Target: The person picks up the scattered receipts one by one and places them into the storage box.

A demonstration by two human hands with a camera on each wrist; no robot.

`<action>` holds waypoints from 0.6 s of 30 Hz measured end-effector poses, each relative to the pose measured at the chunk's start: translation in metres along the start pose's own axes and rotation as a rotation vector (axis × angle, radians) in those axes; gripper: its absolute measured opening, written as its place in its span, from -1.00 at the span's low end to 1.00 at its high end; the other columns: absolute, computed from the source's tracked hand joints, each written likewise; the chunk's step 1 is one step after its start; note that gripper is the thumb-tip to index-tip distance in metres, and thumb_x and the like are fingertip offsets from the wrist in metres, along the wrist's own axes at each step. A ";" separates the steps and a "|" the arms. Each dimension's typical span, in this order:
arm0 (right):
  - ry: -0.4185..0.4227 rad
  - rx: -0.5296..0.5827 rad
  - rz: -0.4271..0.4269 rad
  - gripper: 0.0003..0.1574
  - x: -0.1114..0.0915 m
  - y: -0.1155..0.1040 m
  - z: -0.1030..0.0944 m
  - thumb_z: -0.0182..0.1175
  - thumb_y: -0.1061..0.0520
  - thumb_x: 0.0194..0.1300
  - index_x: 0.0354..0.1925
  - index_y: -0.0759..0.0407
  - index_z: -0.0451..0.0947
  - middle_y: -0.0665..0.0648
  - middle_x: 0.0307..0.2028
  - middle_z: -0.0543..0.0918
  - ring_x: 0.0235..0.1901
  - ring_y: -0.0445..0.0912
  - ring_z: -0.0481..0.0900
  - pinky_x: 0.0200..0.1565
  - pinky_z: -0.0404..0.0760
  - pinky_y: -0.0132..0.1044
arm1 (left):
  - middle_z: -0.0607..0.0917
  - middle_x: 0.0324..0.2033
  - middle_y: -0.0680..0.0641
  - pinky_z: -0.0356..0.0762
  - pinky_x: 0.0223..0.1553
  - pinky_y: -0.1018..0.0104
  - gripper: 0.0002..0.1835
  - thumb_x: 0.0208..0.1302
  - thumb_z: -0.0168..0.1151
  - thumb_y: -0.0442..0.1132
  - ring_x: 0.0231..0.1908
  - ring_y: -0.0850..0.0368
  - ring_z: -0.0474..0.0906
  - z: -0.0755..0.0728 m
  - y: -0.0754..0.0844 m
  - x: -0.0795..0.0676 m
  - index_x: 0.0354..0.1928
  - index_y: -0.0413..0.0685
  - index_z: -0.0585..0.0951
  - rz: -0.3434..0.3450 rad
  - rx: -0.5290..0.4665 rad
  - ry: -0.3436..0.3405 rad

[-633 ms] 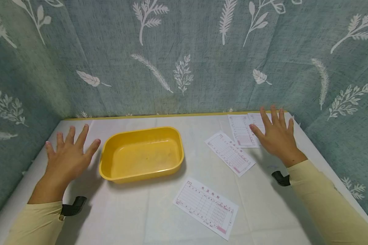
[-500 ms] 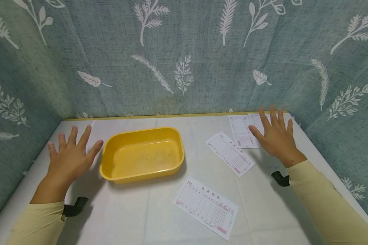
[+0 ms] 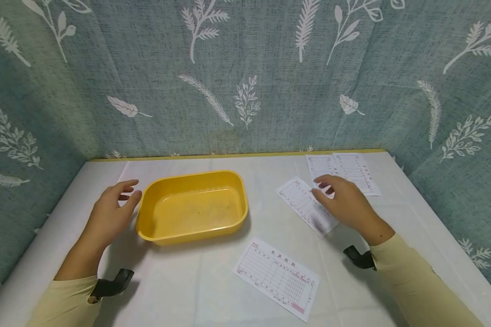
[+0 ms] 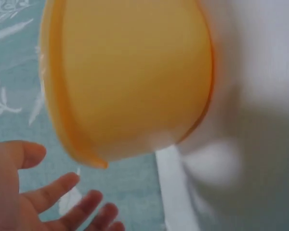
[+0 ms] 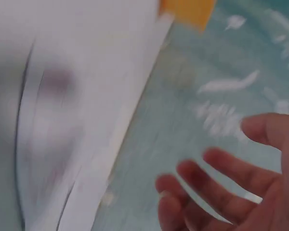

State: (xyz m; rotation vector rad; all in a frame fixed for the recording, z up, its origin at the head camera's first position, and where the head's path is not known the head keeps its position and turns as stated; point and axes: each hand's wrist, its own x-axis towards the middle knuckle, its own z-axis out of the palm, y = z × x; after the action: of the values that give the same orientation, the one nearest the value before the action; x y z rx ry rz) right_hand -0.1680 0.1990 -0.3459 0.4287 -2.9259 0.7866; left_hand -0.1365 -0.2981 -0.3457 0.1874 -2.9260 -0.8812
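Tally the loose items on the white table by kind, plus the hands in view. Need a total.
Yellow tray: 1
Printed paper slips: 4
Hands: 2 (left hand, right hand)
Total: 7

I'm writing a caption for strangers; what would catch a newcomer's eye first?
Probably the bright yellow tub, on the white table beside the left hand. Next, perhaps, the right hand over printed slips right of the tub, and the teal leaf-patterned cloth behind.
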 end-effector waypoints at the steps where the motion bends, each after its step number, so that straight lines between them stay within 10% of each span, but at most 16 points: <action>1: -0.016 0.020 -0.023 -0.59 -0.003 -0.006 0.005 0.18 -0.01 0.43 0.12 0.19 0.59 0.22 -0.08 0.71 -0.17 0.08 0.65 -0.14 0.60 -0.01 | 0.39 0.26 -0.44 0.47 0.06 -0.31 -0.36 0.56 -0.12 0.09 0.16 -0.38 0.39 0.003 0.000 0.000 0.47 -0.18 0.27 -0.002 -0.021 0.002; 7: -0.179 -0.036 -0.120 -0.79 -0.021 -0.035 0.034 0.33 -0.02 0.29 -0.20 0.07 0.67 -0.04 -0.36 0.66 -0.43 -0.21 0.48 -0.35 0.47 -0.31 | 0.44 0.19 -0.44 0.63 -0.06 -0.07 -0.34 0.55 -0.12 0.10 0.01 -0.30 0.51 0.017 -0.004 0.005 0.48 -0.19 0.22 -0.063 -0.053 -0.077; 18: -0.392 -0.078 -0.198 -0.48 -0.041 -0.054 0.058 0.53 -0.12 0.03 -0.05 -0.03 0.64 -0.12 -0.27 0.56 -0.38 -0.25 0.43 -0.29 0.43 -0.32 | 0.47 0.15 -0.45 0.63 -0.13 0.09 -0.36 0.57 -0.14 0.03 0.02 -0.31 0.51 0.024 -0.011 0.003 0.45 -0.29 0.23 -0.035 -0.054 -0.105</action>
State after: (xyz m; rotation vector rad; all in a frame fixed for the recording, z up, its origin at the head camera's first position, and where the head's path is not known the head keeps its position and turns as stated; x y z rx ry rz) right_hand -0.1133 0.1349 -0.3762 0.9464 -3.1769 0.6193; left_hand -0.1413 -0.2946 -0.3722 0.1948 -2.9988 -1.0032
